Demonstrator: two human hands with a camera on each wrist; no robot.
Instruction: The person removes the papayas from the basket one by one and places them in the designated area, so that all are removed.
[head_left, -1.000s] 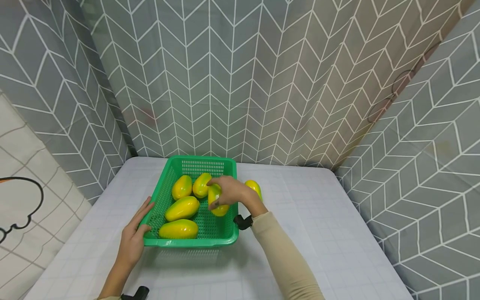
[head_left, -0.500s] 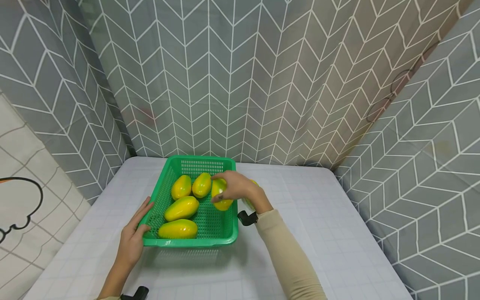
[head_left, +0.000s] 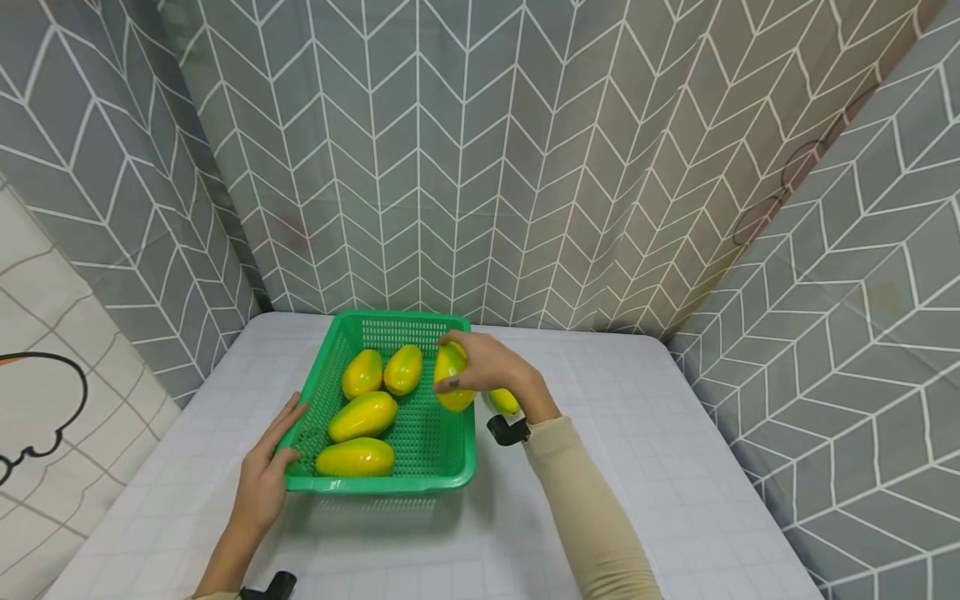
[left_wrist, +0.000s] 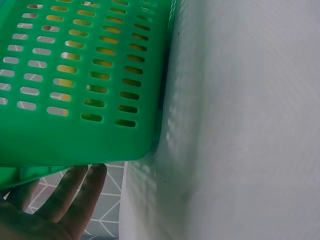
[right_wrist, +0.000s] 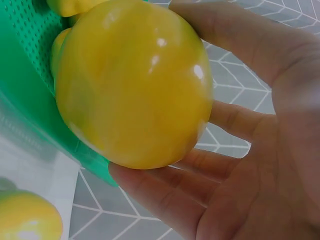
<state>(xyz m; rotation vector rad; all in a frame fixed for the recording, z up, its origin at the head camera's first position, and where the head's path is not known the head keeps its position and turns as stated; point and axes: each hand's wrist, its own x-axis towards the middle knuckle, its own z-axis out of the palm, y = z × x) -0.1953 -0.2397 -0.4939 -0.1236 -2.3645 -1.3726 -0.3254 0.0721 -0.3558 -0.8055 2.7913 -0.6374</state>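
In the head view my right hand grips a glossy yellow-green mango at the right side of a green plastic basket. The right wrist view shows that mango between the thumb and the fingers, up by the basket rim. My left hand rests against the basket's left side, its fingers extended along the outside and the thumb at the rim. From the left wrist, those fingers look straight. Several other mangoes, such as the front one, lie in the basket's left and back part.
Another mango lies on the white-covered table just right of the basket, partly behind my right wrist. Grey patterned curtains stand behind and at the sides.
My right hand has moved right and a little back with the mango, from inside the basket to its right rim. The left hand and basket stay nearly in place.
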